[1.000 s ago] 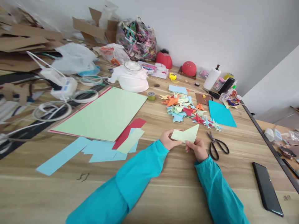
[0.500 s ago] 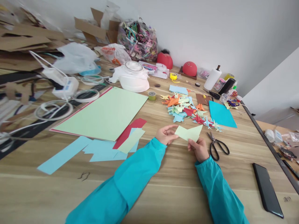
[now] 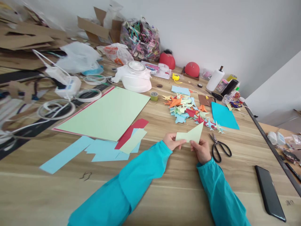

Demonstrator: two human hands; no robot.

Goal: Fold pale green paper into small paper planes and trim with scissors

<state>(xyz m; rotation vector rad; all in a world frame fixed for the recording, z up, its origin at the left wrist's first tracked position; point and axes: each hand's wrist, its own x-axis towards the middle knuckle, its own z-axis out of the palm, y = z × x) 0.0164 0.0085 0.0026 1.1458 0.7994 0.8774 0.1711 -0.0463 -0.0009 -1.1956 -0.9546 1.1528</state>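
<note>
A folded piece of pale green paper (image 3: 191,134) is held up between my two hands over the wooden table. My left hand (image 3: 172,141) pinches its lower left part, thumb in front and the other fingers behind. At the lower right, my right hand (image 3: 201,150) grips the same paper with its thumb on the near face. The paper's right end rises to a point. Black-handled scissors (image 3: 218,147) lie just right of my right hand. Beyond the paper is a pile of small folded paper pieces (image 3: 183,108) in orange, green, blue and red.
To the left lie a large pale green sheet (image 3: 103,113), a red paper strip (image 3: 125,138) and light blue strips (image 3: 103,150). A black phone (image 3: 270,191) rests at the right. A turquoise sheet (image 3: 225,115) and a spool (image 3: 154,96) lie farther back.
My left hand has moved slightly right along the paper's lower edge, its thumb now closer to my right thumb. The paper's right point has tilted up a little.
</note>
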